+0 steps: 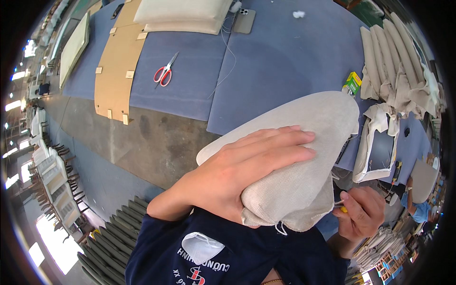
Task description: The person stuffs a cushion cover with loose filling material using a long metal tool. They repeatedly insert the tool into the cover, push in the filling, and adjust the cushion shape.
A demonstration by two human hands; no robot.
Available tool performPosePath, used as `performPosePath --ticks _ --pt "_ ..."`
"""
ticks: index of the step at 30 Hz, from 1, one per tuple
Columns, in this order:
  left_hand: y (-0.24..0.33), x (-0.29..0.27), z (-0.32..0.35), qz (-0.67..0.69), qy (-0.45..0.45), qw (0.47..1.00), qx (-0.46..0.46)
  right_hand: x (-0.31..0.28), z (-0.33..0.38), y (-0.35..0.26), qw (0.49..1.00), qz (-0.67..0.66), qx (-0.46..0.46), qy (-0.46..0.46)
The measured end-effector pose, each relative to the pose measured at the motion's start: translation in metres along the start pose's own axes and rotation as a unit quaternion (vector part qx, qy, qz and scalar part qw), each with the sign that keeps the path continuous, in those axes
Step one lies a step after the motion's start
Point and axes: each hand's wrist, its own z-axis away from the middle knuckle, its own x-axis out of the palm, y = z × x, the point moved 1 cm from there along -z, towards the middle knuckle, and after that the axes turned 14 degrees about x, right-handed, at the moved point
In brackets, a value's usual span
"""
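Note:
A beige fabric-covered cushion (304, 137), long and rounded at its far end, is held tilted against my chest. Across its top lies my left hand (242, 161), fingers stretched over the fabric and the thumb hidden, gripping the piece. Loose cloth and a white thread end (281, 229) hang from its near edge. My right hand (362, 213) is closed in a pinch beside the cushion's right corner. Between its fingers shows a small yellow part (343, 209) of something mostly hidden; its kind cannot be made out.
Red-handled scissors (164, 73), a phone (244, 21) and a cardboard strip with small blocks (118, 57) lie on the blue-covered table (285, 61). Right are a green-yellow box (352, 83), stacked beige covers (387, 57) and a screwdriver (396, 172). Another person (418, 209) works far right.

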Motion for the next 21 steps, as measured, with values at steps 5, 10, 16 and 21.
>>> performPosePath --ticks 5,10,16,21 --pt "-0.001 -0.001 -0.001 0.011 -0.005 1.0 0.002 0.001 0.004 0.004 1.0 -0.021 0.015 -0.006" --pt "0.003 -0.008 -0.007 0.017 -0.021 0.999 -0.022 -0.003 -0.004 0.016 0.996 -0.063 0.032 -0.046" --pt "-0.003 -0.006 -0.018 0.018 -0.009 1.0 -0.018 0.01 -0.009 0.024 0.994 -0.105 0.029 -0.015" --pt "-0.005 -0.002 -0.019 0.024 -0.011 1.0 -0.004 0.008 -0.008 0.03 0.997 -0.076 -0.023 0.007"
